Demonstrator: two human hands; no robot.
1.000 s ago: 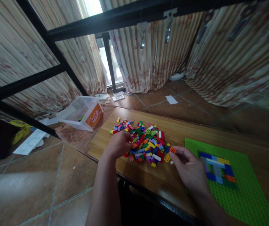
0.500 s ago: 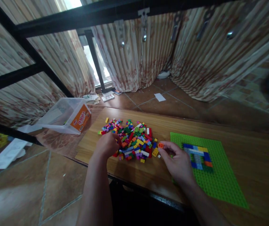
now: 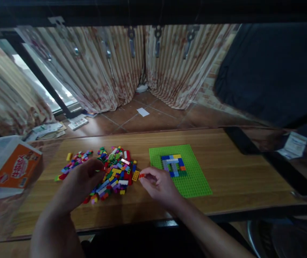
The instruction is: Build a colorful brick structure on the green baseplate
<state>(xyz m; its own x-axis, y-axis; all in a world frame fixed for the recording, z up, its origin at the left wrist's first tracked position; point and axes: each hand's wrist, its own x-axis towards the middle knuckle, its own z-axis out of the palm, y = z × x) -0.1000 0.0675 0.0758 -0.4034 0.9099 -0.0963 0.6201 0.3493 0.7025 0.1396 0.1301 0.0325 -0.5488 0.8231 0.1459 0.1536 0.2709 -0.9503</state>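
Observation:
Between the thumb and fingertips of my right hand (image 3: 158,183) is a small red toy brick (image 3: 142,176). A yellow brick (image 3: 135,175) lies on the table just left of it. My left hand (image 3: 79,179) is over the left part of a heap of mixed bricks (image 3: 114,173), its fingers curled together. A bit of red shows at its fingertips, but I cannot make out whether it is held. Right of the heap lies a green studded baseplate (image 3: 196,181). On it stands a hollow rectangle of blue, yellow, white and orange bricks (image 3: 173,163).
The wooden table (image 3: 239,172) carries a black phone-like slab (image 3: 240,140) at its far right. A clear plastic box with an orange label (image 3: 17,166) stands at the left. Papers (image 3: 46,130) and a white sheet (image 3: 143,112) lie on the floor before the curtains (image 3: 110,71).
The view has swung to the right, so the table's right end now shows. My left hand has lifted slightly and moved farther over the heap. My right hand still holds the red brick.

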